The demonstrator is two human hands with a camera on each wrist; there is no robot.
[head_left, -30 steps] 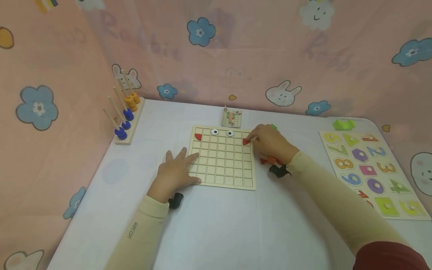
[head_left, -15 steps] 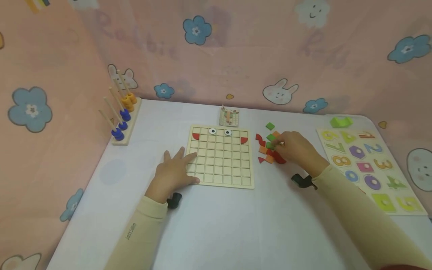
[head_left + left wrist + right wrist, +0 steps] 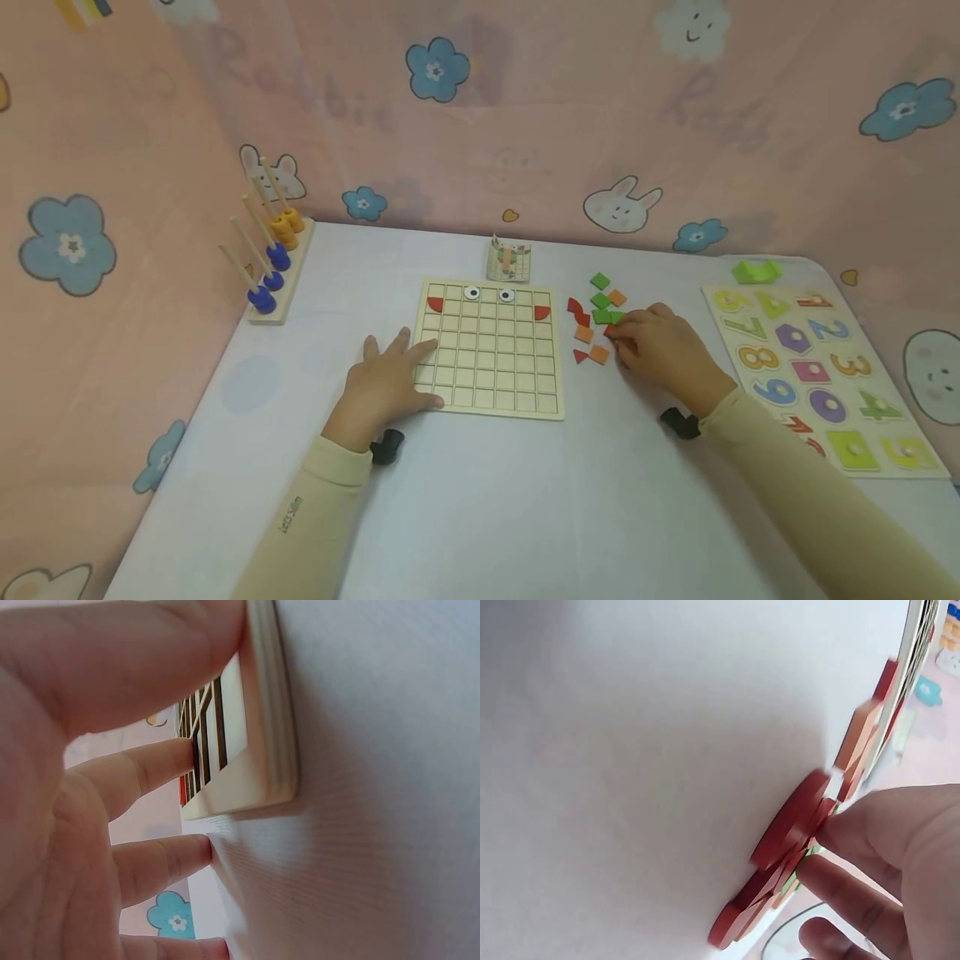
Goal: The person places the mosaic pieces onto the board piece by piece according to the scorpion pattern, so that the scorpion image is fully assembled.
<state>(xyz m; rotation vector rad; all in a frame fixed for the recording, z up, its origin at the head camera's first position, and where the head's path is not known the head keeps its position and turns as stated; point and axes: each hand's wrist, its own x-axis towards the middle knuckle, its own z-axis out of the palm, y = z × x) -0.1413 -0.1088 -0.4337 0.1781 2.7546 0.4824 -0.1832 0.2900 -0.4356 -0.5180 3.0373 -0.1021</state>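
My left hand (image 3: 384, 385) lies with fingers spread at the lower left corner of a wooden grid board (image 3: 495, 414), thumb and index finger touching it. In the left wrist view, that thumb (image 3: 150, 660) rests along the board's edge. Two round eye pieces (image 3: 507, 295) and two red quarter-circle pieces (image 3: 542, 312) sit in the board's upper rows. Right of the board, my right hand (image 3: 666, 350) pinches a red piece (image 3: 609, 331) among loose ones. Its exact shape is partly hidden by the fingers. A larger curved red piece (image 3: 791, 817) shows close by in the right wrist view.
Loose green squares (image 3: 600, 282), orange squares (image 3: 583, 333) and red pieces (image 3: 574, 306) lie between board and right hand. A small picture card (image 3: 509, 260) stands behind the board. A bead counting rack (image 3: 272, 287) stands left; a number puzzle (image 3: 813, 371) and a green block (image 3: 757, 272) lie right.
My right hand has left the red quarter-circle at the board's upper right and moved right to the loose pieces, shifting some red ones. The left hand stays at the board.
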